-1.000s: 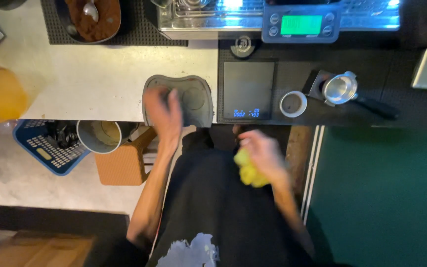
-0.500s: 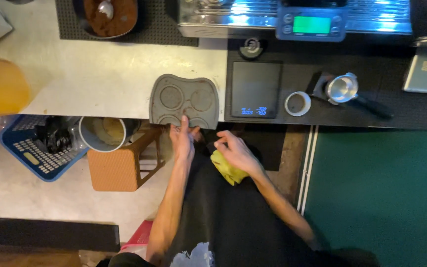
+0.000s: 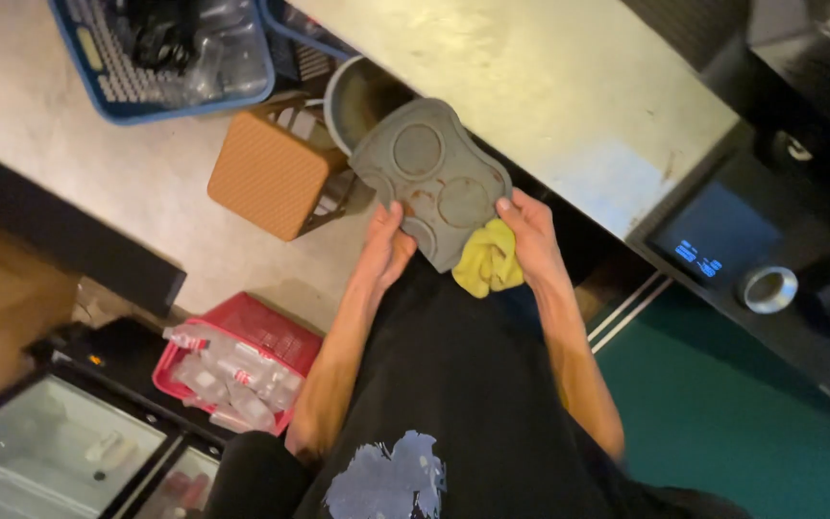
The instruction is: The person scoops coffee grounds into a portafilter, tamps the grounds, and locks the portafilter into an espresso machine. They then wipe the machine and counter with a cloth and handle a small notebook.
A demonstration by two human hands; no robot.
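A grey rubber tamping mat, kidney-shaped with round recesses moulded into its top face, is held in the air just off the near edge of the bench, above the floor and in front of the person's black shirt. Its long axis runs on a diagonal from the upper left of the view, where its far end points towards a grey bin tucked under the bench, down to the lower right, where its near end meets the hands. The recessed face is turned up towards the camera, slightly tilted, with brown stains around the rings. The left hand grips the mat's lower left edge, thumb on the top face and fingers underneath. The right hand clasps the lower right edge with its thumb on top, and it also pinches a crumpled yellow cloth that hangs below the mat's near end, touching it. Beside the bin stands an orange-brown perforated box, and beyond it a blue crate of dark items sits on the floor. A red basket of clear plastic packets lies near the left forearm. On the dark mat at the right of the bench rest a black scale with a lit blue display and a small metal ring.
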